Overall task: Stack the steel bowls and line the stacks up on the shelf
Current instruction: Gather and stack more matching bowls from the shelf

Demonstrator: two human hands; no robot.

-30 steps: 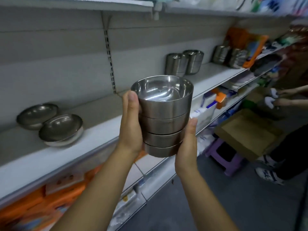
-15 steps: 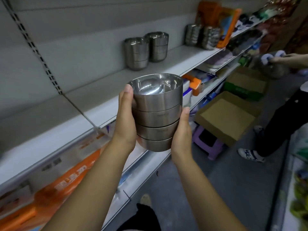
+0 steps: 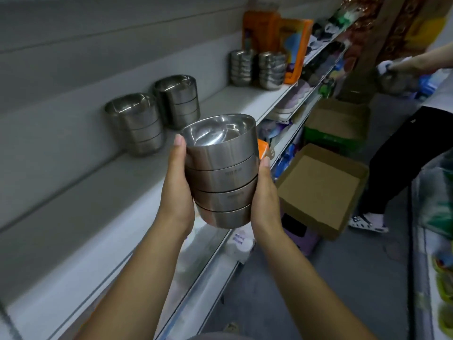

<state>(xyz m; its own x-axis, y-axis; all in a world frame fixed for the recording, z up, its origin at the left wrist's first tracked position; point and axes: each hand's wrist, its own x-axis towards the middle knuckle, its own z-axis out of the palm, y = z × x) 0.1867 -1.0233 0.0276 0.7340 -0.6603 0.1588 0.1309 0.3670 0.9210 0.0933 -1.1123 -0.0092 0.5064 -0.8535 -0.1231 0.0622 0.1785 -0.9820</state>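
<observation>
The left hand (image 3: 177, 190) and right hand (image 3: 266, 200) clasp a stack (image 3: 221, 177) of four bowls between them, thumbs up its sides, its axis near upright. The shelf (image 3: 110, 204) lies to their left, nearer the left hand. The nearest shelved stack (image 3: 136, 123) stands just beyond, forward-left, so setting down likely means reaching that way.

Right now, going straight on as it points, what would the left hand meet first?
Probably the right-hand stack of the near shelf pair, beyond the held stack the left hand grips; depth unclear.

Five steel bowl stacks (image 3: 221, 173), two cardboard boxes (image 3: 318, 190).
</observation>
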